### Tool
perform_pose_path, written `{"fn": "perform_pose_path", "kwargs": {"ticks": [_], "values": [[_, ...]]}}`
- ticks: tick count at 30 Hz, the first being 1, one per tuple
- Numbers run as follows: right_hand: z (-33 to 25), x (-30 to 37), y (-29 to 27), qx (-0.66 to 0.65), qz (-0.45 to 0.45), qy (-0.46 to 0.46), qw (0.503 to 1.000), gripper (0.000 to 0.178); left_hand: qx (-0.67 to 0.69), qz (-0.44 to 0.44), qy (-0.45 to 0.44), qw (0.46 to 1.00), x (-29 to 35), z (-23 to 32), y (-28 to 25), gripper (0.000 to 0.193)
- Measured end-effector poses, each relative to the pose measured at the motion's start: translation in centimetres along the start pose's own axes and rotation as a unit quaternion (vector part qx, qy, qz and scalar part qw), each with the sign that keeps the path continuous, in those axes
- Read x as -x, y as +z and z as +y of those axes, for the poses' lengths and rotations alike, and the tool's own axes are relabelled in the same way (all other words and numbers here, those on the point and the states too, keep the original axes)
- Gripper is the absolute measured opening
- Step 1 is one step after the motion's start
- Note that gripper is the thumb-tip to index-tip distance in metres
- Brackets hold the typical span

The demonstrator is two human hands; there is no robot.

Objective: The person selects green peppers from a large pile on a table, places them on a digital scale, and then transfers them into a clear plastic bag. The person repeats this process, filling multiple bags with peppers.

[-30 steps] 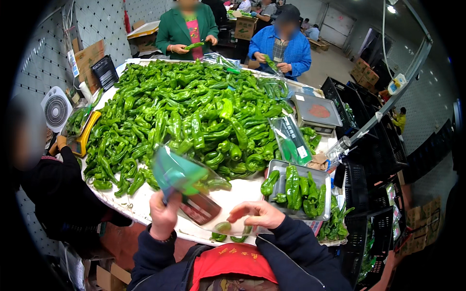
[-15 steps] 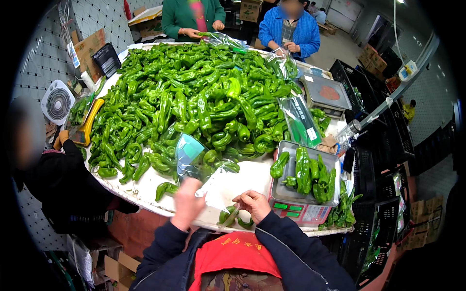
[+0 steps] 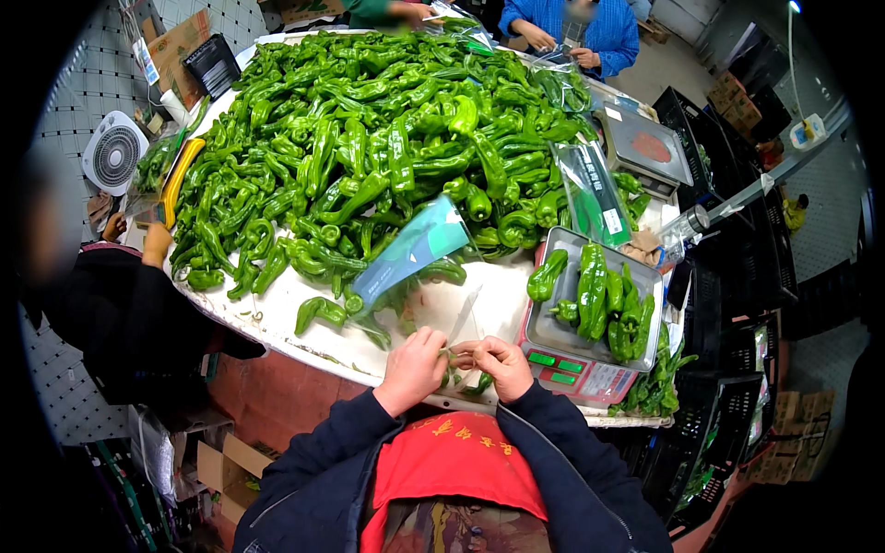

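My left hand (image 3: 415, 370) and my right hand (image 3: 498, 364) come together at the table's near edge, fingers pinched on the clear rim of a plastic bag (image 3: 415, 253). Printed blue and teal, the bag slants up and away from my hands over the near side of a large heap of green peppers (image 3: 369, 152). A few peppers lie below and behind my fingers, partly hidden. Just right of my right hand stands a red digital scale (image 3: 576, 376); several green peppers (image 3: 593, 290) rest in its metal pan (image 3: 560, 327).
Another flat printed bag (image 3: 595, 198) lies behind the scale, near a second scale (image 3: 648, 146). A glass jar (image 3: 682, 226) stands at the table's right edge. Black crates (image 3: 719, 433) line the right side. Co-workers' hands (image 3: 159, 241) are at the left and far sides, beside a yellow scale (image 3: 182, 182).
My left hand has moved right and now meets my right hand at the bag's rim. The bag has swung from upright to slanting over the peppers. My view has tilted down a little.
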State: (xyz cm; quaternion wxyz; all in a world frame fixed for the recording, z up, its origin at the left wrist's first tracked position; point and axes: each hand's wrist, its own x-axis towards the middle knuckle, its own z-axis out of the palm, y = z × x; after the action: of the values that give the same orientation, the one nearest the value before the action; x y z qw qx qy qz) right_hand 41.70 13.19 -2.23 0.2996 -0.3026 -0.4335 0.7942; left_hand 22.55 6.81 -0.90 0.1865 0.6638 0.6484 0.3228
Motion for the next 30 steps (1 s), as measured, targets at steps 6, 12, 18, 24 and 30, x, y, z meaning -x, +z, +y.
{"fn": "perform_pose_path", "kwargs": {"ticks": [6,12,18,24,30], "values": [[-0.7,1.4,-2.4,0.109,0.186,0.087,0.972,0.013,-0.013,0.058,-0.065,0.996,-0.7,-0.1,-1.3,0.01],[-6.7,4.1,2.7,0.512,0.256,-0.375,0.73,0.044,-0.032,0.029,-0.005,0.999,-1.4,2.5,-1.5,0.006],[-7.0,1.4,3.9,0.612,-0.07,-0.347,0.707,0.018,-0.02,0.018,0.019,0.999,-2.1,4.5,-1.4,0.009],[-6.3,0.6,2.5,0.795,-0.171,0.193,0.548,0.025,0.0,0.033,0.058,0.998,-2.6,5.8,-3.5,0.012],[-1.4,-0.6,1.8,0.762,-0.062,-0.266,0.588,0.037,0.137,-0.066,0.133,0.979,-2.0,6.8,-3.9,0.013]]}}
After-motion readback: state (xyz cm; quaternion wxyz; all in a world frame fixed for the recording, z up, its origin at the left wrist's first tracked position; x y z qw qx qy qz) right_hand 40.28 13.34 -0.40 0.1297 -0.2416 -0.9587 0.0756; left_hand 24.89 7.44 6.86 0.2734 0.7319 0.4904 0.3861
